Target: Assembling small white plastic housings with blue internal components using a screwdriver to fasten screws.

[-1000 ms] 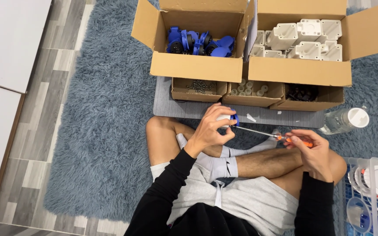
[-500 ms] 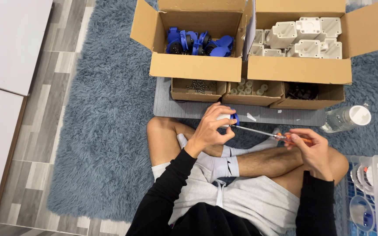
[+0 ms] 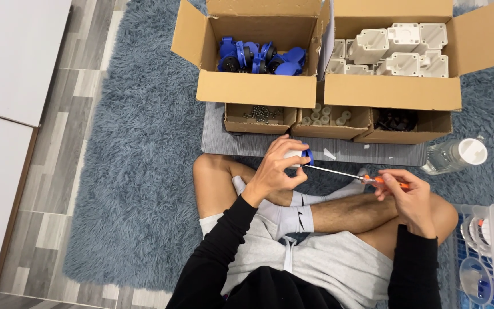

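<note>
I sit cross-legged on a grey-blue shaggy rug. My left hand [image 3: 274,170] grips a small white and blue part [image 3: 303,155] above my left knee. My right hand [image 3: 405,196] holds the orange handle of a screwdriver [image 3: 379,181]. Its thin metal shaft runs left, and the tip meets the part in my left hand. Both hands are level with each other, about a forearm apart.
Ahead stand a cardboard box of blue parts [image 3: 258,56] and a box of white housings [image 3: 398,50]. Three small trays [image 3: 261,116] of screws and small pieces sit on a grey mat. A clear bottle [image 3: 453,155] lies right; a blue crate [image 3: 490,257] holds white discs.
My hands have stayed nearly in place; the right hand has shifted slightly on the screwdriver handle. The view has drifted a little.
</note>
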